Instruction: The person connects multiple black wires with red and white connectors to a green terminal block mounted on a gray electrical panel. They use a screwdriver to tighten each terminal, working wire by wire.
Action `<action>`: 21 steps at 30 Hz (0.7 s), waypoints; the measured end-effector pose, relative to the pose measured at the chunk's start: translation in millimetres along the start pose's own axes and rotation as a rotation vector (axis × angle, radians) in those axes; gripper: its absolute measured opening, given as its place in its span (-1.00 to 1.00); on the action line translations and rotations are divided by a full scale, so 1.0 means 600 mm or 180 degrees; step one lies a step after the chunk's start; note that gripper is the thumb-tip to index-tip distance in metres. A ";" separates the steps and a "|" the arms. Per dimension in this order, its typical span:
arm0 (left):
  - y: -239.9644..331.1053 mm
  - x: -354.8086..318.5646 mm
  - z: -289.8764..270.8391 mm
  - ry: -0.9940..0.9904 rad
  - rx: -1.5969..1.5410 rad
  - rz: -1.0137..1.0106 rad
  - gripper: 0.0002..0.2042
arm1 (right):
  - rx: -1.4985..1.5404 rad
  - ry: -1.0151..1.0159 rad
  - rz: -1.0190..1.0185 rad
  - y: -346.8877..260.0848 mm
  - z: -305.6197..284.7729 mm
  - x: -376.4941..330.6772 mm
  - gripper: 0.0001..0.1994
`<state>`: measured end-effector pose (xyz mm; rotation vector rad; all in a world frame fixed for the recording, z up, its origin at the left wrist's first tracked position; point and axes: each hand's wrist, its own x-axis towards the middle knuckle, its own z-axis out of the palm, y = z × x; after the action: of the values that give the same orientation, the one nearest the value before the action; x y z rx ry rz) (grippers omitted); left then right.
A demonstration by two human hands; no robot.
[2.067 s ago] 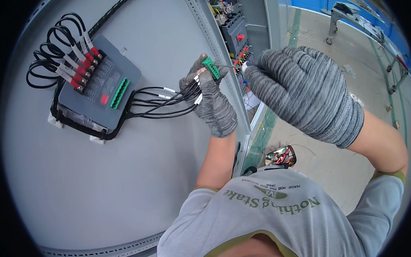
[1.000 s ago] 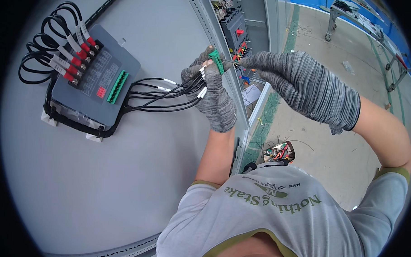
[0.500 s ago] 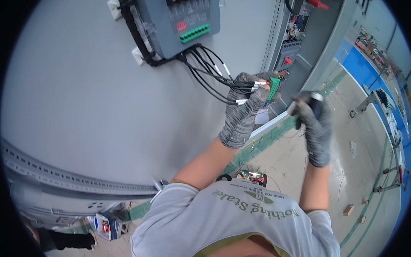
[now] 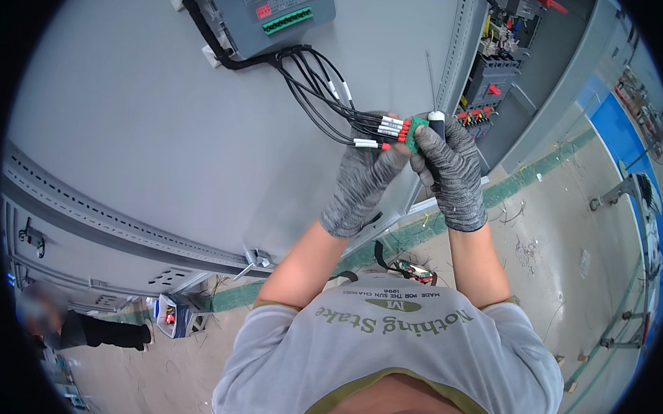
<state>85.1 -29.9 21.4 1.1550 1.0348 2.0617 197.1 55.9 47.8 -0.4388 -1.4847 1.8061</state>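
A green terminal plug [image 4: 414,134] sits between my two gloved hands. Several black wires with white marker sleeves and red ends [image 4: 392,129] run into its left side. My left hand [image 4: 361,180] is closed round the plug and the wire ends. In the closed fingers of my right hand [image 4: 455,167] is a screwdriver [image 4: 436,124] with a dark handle and white collar. Its thin shaft points up, away from the plug. The right fingertips also touch the plug's right side. The fingers behind the plug are hidden.
A grey device [image 4: 287,8] with a green terminal strip is on the grey panel [image 4: 166,128]; the black wire bundle [image 4: 241,62] leads from it. Breakers [image 4: 490,85] stand in the cabinet at right. A person [image 4: 64,322] is at lower left. A cart [image 4: 638,196] stands far right.
My right hand has come left and up with the screwdriver, from apart to touching the plug. The left hand still holds the plug, now turned so the red wire ends show.
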 end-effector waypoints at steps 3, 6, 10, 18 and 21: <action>0.012 -0.041 -0.011 0.0402 0.1099 0.0415 -0.66 | -0.0050 0.0076 -0.0134 -0.002 -0.005 0.004 -0.74; 0.021 -0.064 -0.042 0.0965 0.2665 0.1704 -0.76 | 0.0087 -0.0054 -0.0250 -0.010 0.006 0.001 -0.74; 0.100 -0.039 -0.024 0.0669 0.4486 0.2774 -0.81 | 0.0078 -0.0079 -0.0229 -0.009 0.001 0.000 -0.75; 0.158 0.017 -0.015 -0.0044 0.4615 0.2571 -0.86 | -0.0490 0.0641 -0.1370 -0.020 -0.010 -0.001 -0.77; 0.182 0.029 0.005 -0.0040 0.4056 0.2214 -0.91 | -0.0412 0.0122 -0.1377 -0.072 -0.003 -0.014 -0.79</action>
<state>68.9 -75.7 121.1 2.3684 2.3182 1.6900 218.2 53.0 86.6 -0.1919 -1.5370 1.3615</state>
